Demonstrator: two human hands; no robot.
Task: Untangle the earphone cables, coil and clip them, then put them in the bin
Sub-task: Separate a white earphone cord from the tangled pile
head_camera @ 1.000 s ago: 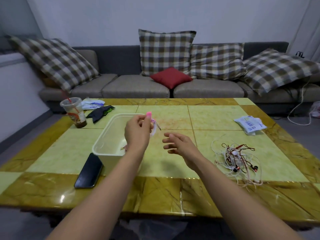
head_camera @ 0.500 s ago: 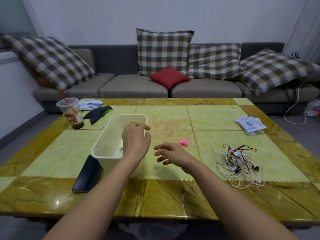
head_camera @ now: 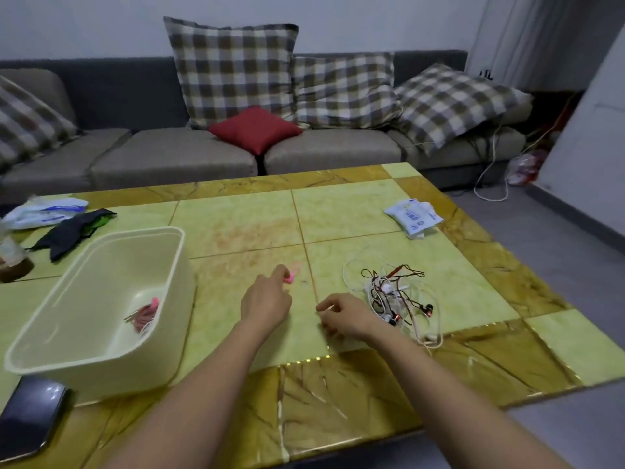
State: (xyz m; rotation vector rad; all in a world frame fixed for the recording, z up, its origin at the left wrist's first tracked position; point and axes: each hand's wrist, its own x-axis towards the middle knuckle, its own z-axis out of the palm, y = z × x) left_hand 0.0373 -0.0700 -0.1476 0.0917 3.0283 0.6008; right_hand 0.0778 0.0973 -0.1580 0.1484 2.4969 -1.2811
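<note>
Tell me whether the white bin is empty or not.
Not empty: one pink coiled earphone bundle lies inside the bin near its right wall.

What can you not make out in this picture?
Head view:
Pink clip: partly covered by the left hand; grip unclear.
Right hand: curled fingers hide whether it holds anything.
Cup and phone: cut off by the left edge.
Tangled earphones: too small to count.
</note>
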